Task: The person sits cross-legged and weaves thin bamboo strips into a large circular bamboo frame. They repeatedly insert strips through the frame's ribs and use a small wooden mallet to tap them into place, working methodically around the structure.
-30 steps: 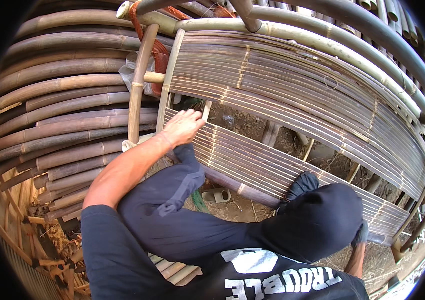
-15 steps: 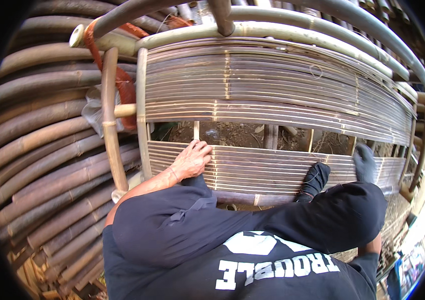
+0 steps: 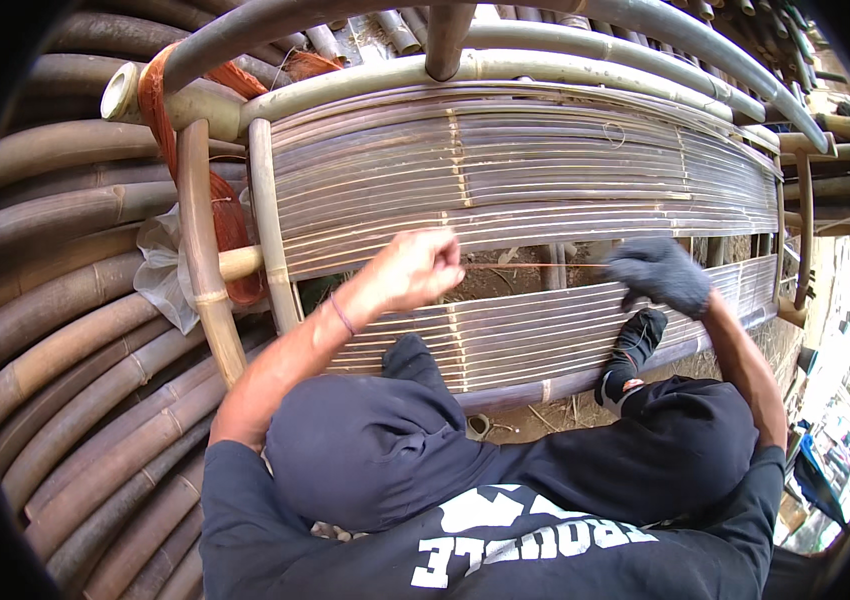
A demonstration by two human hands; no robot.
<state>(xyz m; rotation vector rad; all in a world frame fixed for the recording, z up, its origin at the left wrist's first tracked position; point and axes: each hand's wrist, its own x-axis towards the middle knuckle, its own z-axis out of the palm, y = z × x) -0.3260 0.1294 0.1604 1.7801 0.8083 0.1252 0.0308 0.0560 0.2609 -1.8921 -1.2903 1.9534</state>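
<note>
A thin reddish-brown cord (image 3: 535,265) runs nearly level between my two hands, over the gap in a bamboo bench. My bare left hand (image 3: 417,268) pinches its left end, thumb against fingers. At the other end, my right hand (image 3: 657,275) in a dark grey glove has its fingers curled around the cord, slightly smeared by motion. Below the hands lies the near panel of split bamboo slats (image 3: 535,335). Beyond the gap is the wider far panel of slats (image 3: 565,150). Both hands are raised off the slats.
My black-socked feet rest on the near panel, the right foot (image 3: 635,345) at its front. Stacked bamboo poles (image 3: 75,290) fill the left side. Orange-red strands (image 3: 155,110) and a clear plastic bag (image 3: 170,270) hang by the bench's left post (image 3: 207,250). A round rail (image 3: 505,65) borders the far side.
Both hands have lifted from the near panel, the left moving up and right, the right up and left. The cord is now stretched between them. My view has shifted slightly.
</note>
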